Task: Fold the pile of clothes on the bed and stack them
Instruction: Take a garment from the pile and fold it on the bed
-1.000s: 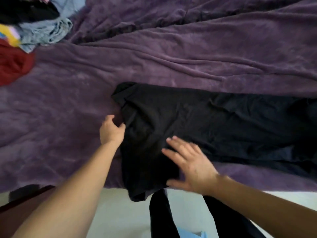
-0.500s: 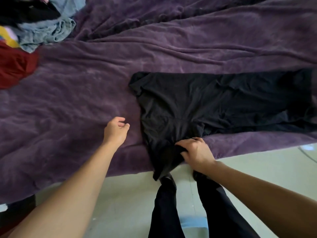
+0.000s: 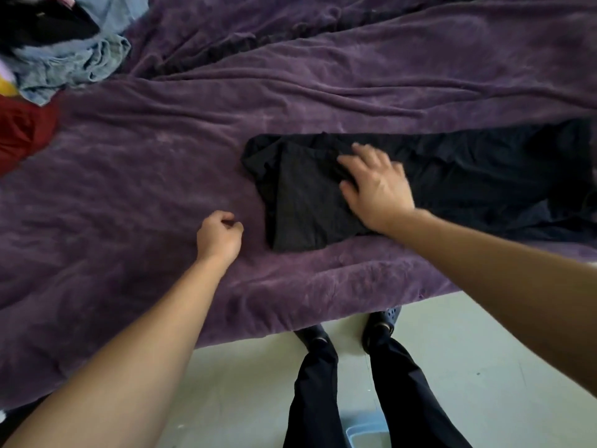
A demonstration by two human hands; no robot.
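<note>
**Item:** black garment of thin, soft knit cloth (image 3: 468, 176). Spread lengthwise across the centre right of the frame on the wrinkled purple plush blanket (image 3: 161, 176). Left end doubled over into a squarish flap (image 3: 303, 205); right end running out of frame.

**Right hand** (image 3: 376, 181): flat on the flap's upper right part, fingers straight and spread. Pressing the cloth down, clasping nothing.

**Left hand** (image 3: 219, 236): lower centre, just beside the flap and apart from it. Fingers loosely curled, holding nothing (resting on the blanket or just above it, not clear).

**Handling, as judged:** light and limp, with no stiffness. Prone to creasing, and likely to drag on the plush nap rather than slide. Best taken by pinching at a corner or along a folded edge, both layers together, with the other palm kept down as anchor.

**Remaining stock:** loose pile of pale blue, black, red and yellow clothes (image 3: 64, 59) at the upper left of the frame, well apart from the garment and unfolded.
</note>
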